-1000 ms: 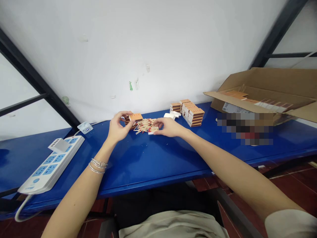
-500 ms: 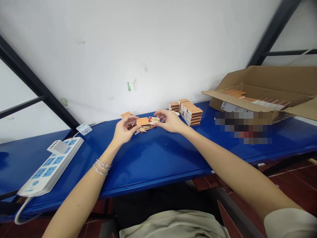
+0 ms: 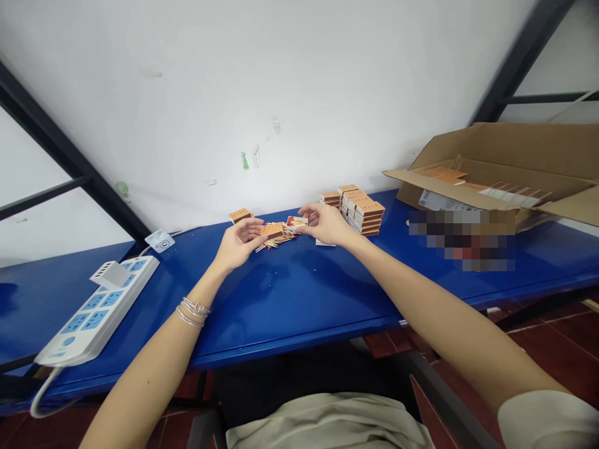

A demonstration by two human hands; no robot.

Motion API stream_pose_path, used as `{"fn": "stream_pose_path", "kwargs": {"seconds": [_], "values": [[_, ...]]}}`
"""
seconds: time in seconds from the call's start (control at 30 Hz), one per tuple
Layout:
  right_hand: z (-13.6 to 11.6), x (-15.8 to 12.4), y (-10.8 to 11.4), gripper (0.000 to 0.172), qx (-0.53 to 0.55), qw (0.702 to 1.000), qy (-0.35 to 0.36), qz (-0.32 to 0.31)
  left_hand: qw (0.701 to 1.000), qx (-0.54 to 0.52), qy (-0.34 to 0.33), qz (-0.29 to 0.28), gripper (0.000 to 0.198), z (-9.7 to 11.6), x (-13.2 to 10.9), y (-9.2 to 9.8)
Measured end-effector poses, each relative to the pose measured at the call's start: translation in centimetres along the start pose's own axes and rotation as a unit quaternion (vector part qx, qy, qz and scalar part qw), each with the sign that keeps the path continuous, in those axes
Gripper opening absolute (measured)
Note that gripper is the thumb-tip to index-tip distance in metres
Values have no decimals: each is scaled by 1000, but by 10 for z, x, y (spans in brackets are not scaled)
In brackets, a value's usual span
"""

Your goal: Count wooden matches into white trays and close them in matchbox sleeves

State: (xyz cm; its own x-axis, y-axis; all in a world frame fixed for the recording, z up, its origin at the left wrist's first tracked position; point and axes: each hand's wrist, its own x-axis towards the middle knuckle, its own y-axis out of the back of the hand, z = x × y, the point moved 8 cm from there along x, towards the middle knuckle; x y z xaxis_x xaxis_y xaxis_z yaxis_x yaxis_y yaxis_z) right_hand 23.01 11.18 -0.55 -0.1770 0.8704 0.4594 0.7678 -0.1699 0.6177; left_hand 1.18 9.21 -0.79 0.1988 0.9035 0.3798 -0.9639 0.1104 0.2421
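My left hand (image 3: 239, 245) is palm-up over the blue table, its fingertips at the edge of an orange matchbox (image 3: 272, 231); I cannot tell whether they grip it. That box rests tilted over a small pile of loose red-tipped matches (image 3: 272, 242). My right hand (image 3: 325, 226) pinches a white matchbox tray (image 3: 297, 221) filled with red-tipped matches. Behind my left hand lies another orange matchbox (image 3: 240, 215), its far side out of view.
Neat stacks of orange matchboxes (image 3: 362, 212) stand behind my right hand, with a white tray (image 3: 324, 243) partly under it. An open cardboard box (image 3: 491, 165) holding matchboxes sits at the right, and a white power strip (image 3: 98, 312) lies at the left of the blue table (image 3: 299, 299).
My right hand has drawn a little to the right with the filled tray. My left hand has shifted slightly and turned more palm-up. The orange box behind it stays put.
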Motion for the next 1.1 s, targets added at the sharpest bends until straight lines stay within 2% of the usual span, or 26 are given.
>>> {"fn": "stream_pose_path", "kwargs": {"seconds": [0.13, 0.23, 0.33, 0.43, 0.53, 0.63, 0.73, 0.83, 0.97, 1.1], "values": [[-2, -2, -3, 39, -24, 998, 3, -52, 991, -125, 42, 7, 39, -3, 0, 1], [-12, -9, -20, 40, -1, 991, 45, -124, 977, -196, 82, 1, 35, -5, 0, -2], [-19, -19, -42, 43, 9, 979, 67, -194, 962, -223, 156, -24, 29, -14, -2, -11], [-23, -25, -56, 43, 0, 970, 75, -233, 946, -246, 204, -56, 31, -20, -6, -21], [-24, -26, -58, 42, -8, 967, 79, -240, 936, -263, 213, -99, 33, -16, -11, -30], [-23, -25, -57, 40, -10, 968, 81, -238, 931, -257, 207, -155, 36, -4, -17, -39], [-23, -25, -56, 40, -9, 969, 80, -232, 928, -251, 203, -185, 42, 8, -22, -44], [-23, -25, -57, 40, -8, 969, 80, -233, 926, -255, 204, -191, 48, 13, -24, -45], [-23, -25, -58, 42, -10, 968, 79, -239, 915, -278, 226, -184, 44, 6, -24, -46], [-20, -17, -45, 44, -11, 980, 65, -189, 918, -286, 232, -147, 46, -3, -19, -42]]}}
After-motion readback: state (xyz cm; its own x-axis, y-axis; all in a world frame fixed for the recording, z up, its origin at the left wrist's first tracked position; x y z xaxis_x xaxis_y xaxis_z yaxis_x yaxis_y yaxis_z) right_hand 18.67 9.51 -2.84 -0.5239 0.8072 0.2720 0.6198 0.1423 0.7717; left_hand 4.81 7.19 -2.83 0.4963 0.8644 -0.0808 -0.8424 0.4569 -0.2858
